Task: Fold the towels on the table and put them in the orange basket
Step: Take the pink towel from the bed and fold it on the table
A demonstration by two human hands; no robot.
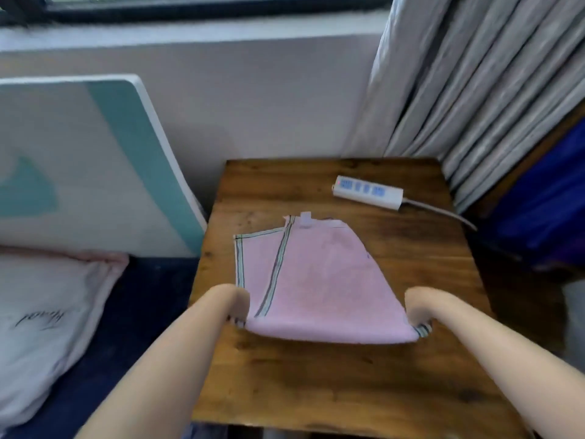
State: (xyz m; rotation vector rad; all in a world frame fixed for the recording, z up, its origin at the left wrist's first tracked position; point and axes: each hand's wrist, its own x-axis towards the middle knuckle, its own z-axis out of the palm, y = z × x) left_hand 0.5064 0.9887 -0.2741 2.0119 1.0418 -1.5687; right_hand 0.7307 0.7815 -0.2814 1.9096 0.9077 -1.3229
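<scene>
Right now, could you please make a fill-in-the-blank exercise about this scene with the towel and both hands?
1. The towel is ____ in colour.
2. The left hand and the right hand each grip a near ____ of the towel.
3. The white power strip lies on the wooden ____.
4. Grey ____ hang at the table's far right.

Missing words: pink; corner; table; curtains

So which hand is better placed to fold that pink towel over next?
Neither clearly: left hand and right hand each grip a near corner of the pink striped-edge towel. Probably both lift together; no orange basket is visible.
</scene>
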